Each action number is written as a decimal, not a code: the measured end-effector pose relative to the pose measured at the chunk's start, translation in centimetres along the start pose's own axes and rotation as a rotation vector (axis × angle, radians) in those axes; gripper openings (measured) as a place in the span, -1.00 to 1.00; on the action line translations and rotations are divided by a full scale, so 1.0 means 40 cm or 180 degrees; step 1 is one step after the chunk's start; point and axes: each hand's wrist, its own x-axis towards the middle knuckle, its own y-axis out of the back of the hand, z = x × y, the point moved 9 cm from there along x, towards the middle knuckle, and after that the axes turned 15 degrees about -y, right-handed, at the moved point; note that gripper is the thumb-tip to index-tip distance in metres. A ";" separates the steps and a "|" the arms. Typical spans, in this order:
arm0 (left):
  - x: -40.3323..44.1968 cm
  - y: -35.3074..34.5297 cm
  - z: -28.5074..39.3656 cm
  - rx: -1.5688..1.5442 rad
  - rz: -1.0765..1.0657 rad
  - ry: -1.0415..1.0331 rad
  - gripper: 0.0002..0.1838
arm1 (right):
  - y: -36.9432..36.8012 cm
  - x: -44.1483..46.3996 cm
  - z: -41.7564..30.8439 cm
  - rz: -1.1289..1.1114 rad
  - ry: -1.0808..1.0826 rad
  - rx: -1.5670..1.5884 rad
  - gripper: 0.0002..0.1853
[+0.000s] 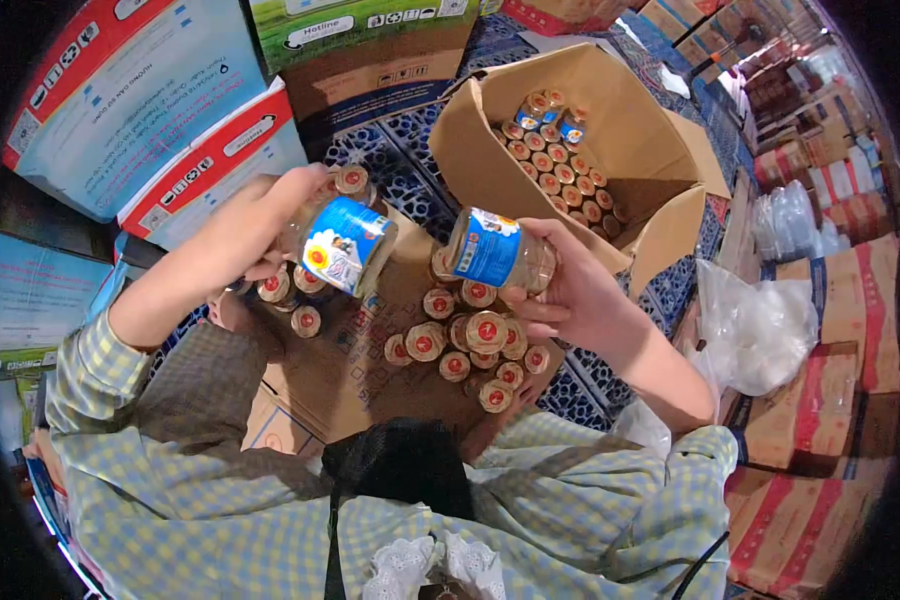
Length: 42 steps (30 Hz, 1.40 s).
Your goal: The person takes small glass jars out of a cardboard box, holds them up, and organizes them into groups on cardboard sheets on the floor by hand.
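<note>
My left hand (pixel 282 222) is closed round a clear glass jar (pixel 344 246), tilted, its blue label with a white and yellow flower turned toward me. A second jar (pixel 490 248) with a similar blue label lies on its side in my right hand (pixel 573 285), fingers wrapped round its end. Below my right hand, several jars with gold and red lids (pixel 486 332) stand close together on a flat cardboard sheet (pixel 355 390). A few more lidded jars (pixel 306 321) stand under my left hand, partly hidden by it.
An open carton (pixel 650 130) ahead holds rows of lidded jars (pixel 555 165), a few lying on top. Printed boxes (pixel 140 100) stand at the left. On the right are a clear plastic bag (pixel 760 325) and stacked brown cartons (pixel 805 410). Blue patterned flooring (pixel 395 150) shows between.
</note>
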 end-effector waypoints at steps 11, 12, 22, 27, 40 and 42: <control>-0.037 0.025 -0.049 -0.0119 0.0270 0.0213 -0.48 | 0.024 0.022 0.018 0.1042 0.0839 -0.1134 -0.71; -0.036 0.022 -0.053 -0.0112 0.0249 0.0237 -0.48 | 0.018 0.021 0.023 0.0991 0.0816 -0.1180 -0.71; -0.016 0.053 -0.022 0.0073 0.0393 0.0000 -0.53 | 0.008 0.017 0.032 0.0843 0.0810 -0.1301 -0.69; -0.001 0.144 0.034 0.0505 0.0950 -0.0491 -0.54 | 0.020 0.010 0.048 0.0783 0.0773 -0.1272 -0.72; -0.010 0.164 0.021 0.0447 0.1293 -0.0516 -0.52 | 0.007 0.016 0.052 0.0882 0.0661 -0.1218 -0.77; 0.005 0.177 0.008 0.0662 0.1033 -0.0528 -0.50 | 0.006 0.017 0.053 0.0867 0.0640 -0.1208 -0.77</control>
